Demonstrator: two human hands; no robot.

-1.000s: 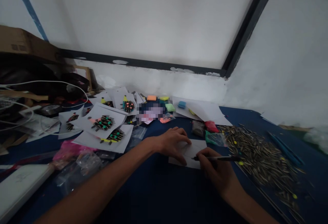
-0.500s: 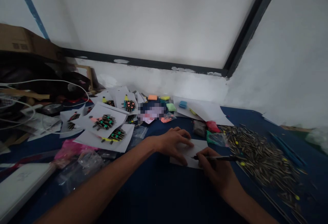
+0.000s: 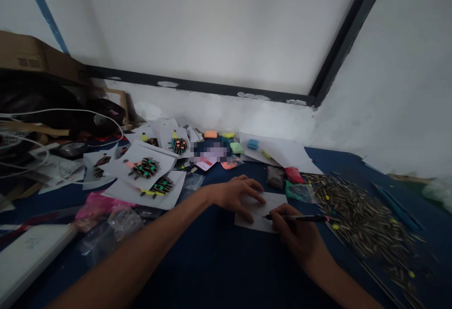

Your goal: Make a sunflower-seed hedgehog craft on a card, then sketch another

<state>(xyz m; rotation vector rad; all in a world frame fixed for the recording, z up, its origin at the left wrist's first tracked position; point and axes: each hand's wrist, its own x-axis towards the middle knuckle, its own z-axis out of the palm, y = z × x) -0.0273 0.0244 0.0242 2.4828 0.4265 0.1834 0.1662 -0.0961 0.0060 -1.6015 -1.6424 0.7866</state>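
Note:
A small sheet of white paper (image 3: pixel 259 223) lies on the dark blue table before me. My left hand (image 3: pixel 240 198) rests on its left part with the fingers spread. A dark pen (image 3: pixel 300 217) is pinched in my right hand (image 3: pixel 294 233), its tip on or just over the paper near my left thumb. Faint lines show on the sheet. Just beyond it are a small grey packet (image 3: pixel 276 177), a red packet (image 3: pixel 294 174) and a green-edged clear bag (image 3: pixel 300 191).
Sunflower seeds (image 3: pixel 367 219) form a heap at the right, by a blue strap-like object (image 3: pixel 397 207). White papers bearing seed-and-clay figures (image 3: pixel 144 167) overlap at the left. Blocks of coloured clay (image 3: pixel 236 148) sit near the wall. A white box (image 3: pixel 35 257) stands front left.
The pen tip has shifted slightly to the left on the paper, with my right hand. My left hand stays on the sheet, almost unmoved.

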